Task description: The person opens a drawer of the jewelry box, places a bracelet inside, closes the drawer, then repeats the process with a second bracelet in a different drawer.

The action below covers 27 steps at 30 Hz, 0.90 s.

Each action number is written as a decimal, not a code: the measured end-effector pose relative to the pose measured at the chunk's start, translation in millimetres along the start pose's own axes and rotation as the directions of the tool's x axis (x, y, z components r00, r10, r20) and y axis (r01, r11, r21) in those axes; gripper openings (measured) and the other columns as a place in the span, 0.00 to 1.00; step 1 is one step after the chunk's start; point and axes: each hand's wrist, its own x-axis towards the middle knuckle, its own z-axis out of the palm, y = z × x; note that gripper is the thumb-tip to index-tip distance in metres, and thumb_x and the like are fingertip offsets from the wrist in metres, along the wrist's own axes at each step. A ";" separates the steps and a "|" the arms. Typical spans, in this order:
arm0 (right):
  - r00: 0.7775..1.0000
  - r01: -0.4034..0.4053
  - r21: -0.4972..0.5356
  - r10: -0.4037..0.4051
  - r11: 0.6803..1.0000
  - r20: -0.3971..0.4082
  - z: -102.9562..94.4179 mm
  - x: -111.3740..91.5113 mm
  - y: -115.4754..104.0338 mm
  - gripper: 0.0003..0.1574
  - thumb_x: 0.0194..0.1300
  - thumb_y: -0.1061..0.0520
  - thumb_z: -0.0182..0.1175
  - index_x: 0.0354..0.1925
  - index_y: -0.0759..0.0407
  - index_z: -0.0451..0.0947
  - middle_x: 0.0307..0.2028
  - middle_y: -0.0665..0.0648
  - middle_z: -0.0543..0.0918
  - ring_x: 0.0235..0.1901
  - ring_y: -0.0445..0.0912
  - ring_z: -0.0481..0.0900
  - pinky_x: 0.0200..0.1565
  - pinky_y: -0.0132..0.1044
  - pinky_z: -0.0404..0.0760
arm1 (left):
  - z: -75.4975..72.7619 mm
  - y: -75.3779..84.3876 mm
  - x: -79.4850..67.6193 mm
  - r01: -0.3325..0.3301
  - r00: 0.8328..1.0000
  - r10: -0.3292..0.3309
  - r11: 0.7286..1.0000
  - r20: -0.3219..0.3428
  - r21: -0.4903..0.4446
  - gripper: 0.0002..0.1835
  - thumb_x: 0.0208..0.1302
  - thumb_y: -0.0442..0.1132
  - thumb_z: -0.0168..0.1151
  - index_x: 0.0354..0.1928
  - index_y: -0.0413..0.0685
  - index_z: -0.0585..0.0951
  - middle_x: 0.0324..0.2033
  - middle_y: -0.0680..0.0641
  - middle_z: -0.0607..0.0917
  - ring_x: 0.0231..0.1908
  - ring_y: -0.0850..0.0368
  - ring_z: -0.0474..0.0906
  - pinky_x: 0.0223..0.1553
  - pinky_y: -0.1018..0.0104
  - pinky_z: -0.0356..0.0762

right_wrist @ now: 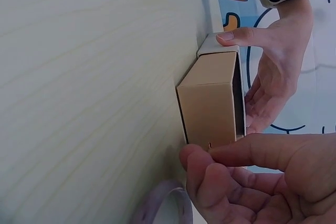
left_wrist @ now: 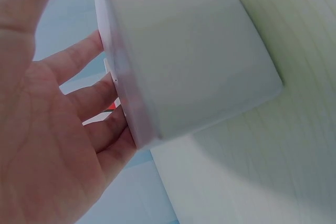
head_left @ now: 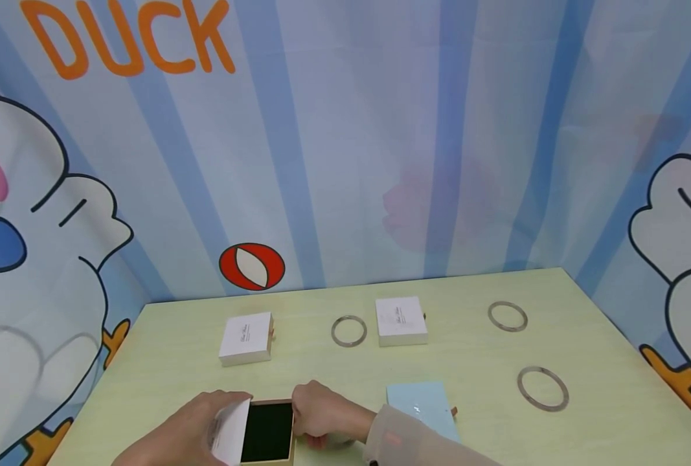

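Between both hands [head_left: 176, 430] [head_left: 324, 409], white box [head_left: 256, 432] (open)

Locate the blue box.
In the head view, the blue box lies low, right of centre, between the right hand and a ring, partly hidden by the sleeve.

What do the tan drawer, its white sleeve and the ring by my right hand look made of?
Tan drawer: probably cardboard, matte, with plain, crisp-edged panels. White sleeve: likely coated card, smooth and even-toned, perhaps satin. Ring: possibly stone or glass, smooth and mottled; blur leaves it open.
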 end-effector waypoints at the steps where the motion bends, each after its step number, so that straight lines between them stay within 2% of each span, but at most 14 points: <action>1: 1.000 -0.002 0.000 0.002 1.000 0.001 -0.1 0.0 0.1 0.23 0.60 0.70 0.62 0.10 0.61 0.73 0.05 0.48 0.72 0.04 0.39 0.70 0.13 0.26 0.73 | -0.2 0.4 -0.2 -0.001 1.000 0.001 1.000 -0.001 0.000 0.62 0.22 0.69 0.83 0.68 0.55 0.73 0.59 0.44 0.74 0.49 0.47 0.71 0.44 0.37 0.80; 9: 1.000 0.001 -0.003 -0.001 1.000 -0.001 0.0 -0.2 1.8 0.24 0.60 0.70 0.62 0.10 0.60 0.73 0.04 0.48 0.72 0.04 0.39 0.69 0.13 0.26 0.73 | -0.8 2.6 -0.9 0.002 1.000 -0.002 1.000 -0.004 0.010 0.62 0.22 0.69 0.83 0.68 0.55 0.73 0.60 0.44 0.74 0.50 0.47 0.71 0.46 0.36 0.79; 19: 1.000 0.010 0.062 -0.010 0.998 0.002 -0.7 -1.9 4.7 0.22 0.59 0.71 0.62 0.10 0.62 0.75 0.05 0.51 0.74 0.04 0.41 0.70 0.12 0.27 0.72 | 2.6 0.4 -0.2 0.027 1.000 -0.027 0.999 -0.004 0.023 0.62 0.21 0.69 0.83 0.67 0.57 0.73 0.60 0.44 0.74 0.49 0.47 0.72 0.44 0.36 0.79; 27: 1.000 -0.011 0.092 0.012 0.996 -0.006 -2.4 -3.1 5.1 0.22 0.57 0.72 0.63 0.10 0.62 0.75 0.05 0.51 0.73 0.04 0.41 0.69 0.12 0.29 0.73 | 1.9 -0.1 -0.1 0.040 0.999 -0.040 0.999 0.000 -0.015 0.63 0.19 0.69 0.83 0.68 0.59 0.73 0.59 0.44 0.74 0.48 0.47 0.72 0.42 0.40 0.82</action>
